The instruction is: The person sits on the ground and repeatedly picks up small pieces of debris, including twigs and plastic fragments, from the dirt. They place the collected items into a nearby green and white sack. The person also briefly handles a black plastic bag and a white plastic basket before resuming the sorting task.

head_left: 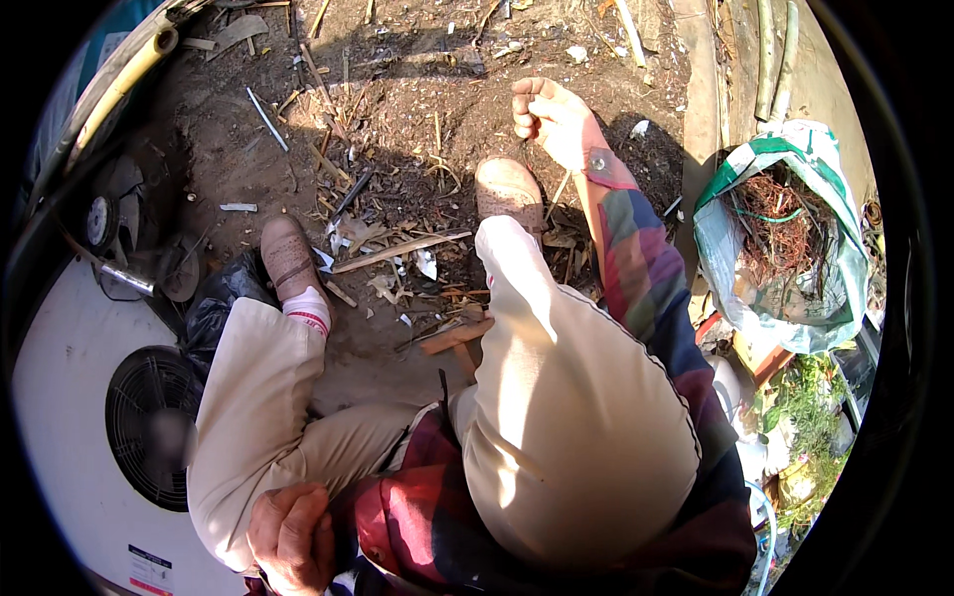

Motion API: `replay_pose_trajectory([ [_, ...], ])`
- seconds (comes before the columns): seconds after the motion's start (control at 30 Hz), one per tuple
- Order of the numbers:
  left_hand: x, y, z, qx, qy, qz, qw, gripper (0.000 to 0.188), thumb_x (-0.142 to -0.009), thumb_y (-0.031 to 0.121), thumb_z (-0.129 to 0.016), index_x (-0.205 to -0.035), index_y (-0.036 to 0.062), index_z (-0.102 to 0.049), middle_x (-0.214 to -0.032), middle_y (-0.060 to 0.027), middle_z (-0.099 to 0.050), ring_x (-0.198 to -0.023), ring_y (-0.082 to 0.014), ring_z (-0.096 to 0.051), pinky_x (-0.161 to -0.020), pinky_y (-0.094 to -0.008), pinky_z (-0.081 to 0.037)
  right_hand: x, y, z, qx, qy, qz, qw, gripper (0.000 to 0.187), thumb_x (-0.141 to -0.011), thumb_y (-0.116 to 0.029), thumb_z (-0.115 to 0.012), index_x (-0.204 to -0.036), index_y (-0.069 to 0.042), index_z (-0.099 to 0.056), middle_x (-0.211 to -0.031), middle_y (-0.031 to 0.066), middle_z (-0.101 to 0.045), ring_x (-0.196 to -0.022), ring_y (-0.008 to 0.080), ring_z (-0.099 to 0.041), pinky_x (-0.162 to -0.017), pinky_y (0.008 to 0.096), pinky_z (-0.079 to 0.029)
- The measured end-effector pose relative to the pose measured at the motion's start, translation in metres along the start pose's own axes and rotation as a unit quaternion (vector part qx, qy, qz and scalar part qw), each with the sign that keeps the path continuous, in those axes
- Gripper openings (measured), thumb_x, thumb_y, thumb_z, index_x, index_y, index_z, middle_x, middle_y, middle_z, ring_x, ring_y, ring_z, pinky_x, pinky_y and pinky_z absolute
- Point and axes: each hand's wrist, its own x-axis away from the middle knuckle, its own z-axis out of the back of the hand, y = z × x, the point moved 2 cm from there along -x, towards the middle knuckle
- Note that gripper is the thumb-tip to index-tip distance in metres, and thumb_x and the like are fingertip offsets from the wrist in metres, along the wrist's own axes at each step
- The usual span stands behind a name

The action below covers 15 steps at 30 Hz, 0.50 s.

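My right hand reaches out over the littered ground, beyond my right shoe. Its fingers are curled in toward the palm, and whatever they may hold is too small or hidden to make out. Close to the lower edge, my left hand is beside my left thigh with its fingers bent and pressed together. The inside of that hand is out of sight. Between my shoes, wood splinters, a long wooden strip and white scraps lie on the dark soil.
An open white-green sack of reddish wiry strands stands at right, by a wooden board. At left are a white casing with a round black fan grille, a black plastic bag, metal parts and a bamboo pole.
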Motion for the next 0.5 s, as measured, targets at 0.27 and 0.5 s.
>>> replay_pose_trajectory([
  [0.27, 0.005, -0.013, 0.005, 0.014, -0.023, -0.001, 1.000, 0.023, -0.073, -0.004, -0.060, -0.095, 0.0010, -0.059, -0.081, -0.0175, -0.064, -0.067, -0.0293, -0.062, -0.060, -0.0362, -0.050, -0.038, 0.000, -0.016, 0.515, 0.084, 0.047, 0.852, 0.021, -0.085, -0.011, -0.062, -0.104, -0.005, -0.062, -0.087, 0.0051, -0.065, -0.077, 0.0159, -0.061, -0.068, 0.0312, -0.050],
  [0.5, 0.012, -0.019, 0.007, 0.031, -0.028, 0.009, 0.999, 0.024, -0.074, -0.005, -0.059, -0.097, 0.0012, -0.058, -0.084, -0.0175, -0.064, -0.070, -0.0292, -0.062, -0.062, -0.0362, -0.050, -0.044, 0.004, -0.022, 0.741, 0.091, 0.168, 0.644, 0.017, -0.083, -0.018, -0.063, -0.095, -0.007, -0.062, -0.091, 0.0131, -0.065, -0.086, 0.0308, -0.063, -0.077, 0.0412, -0.051],
])
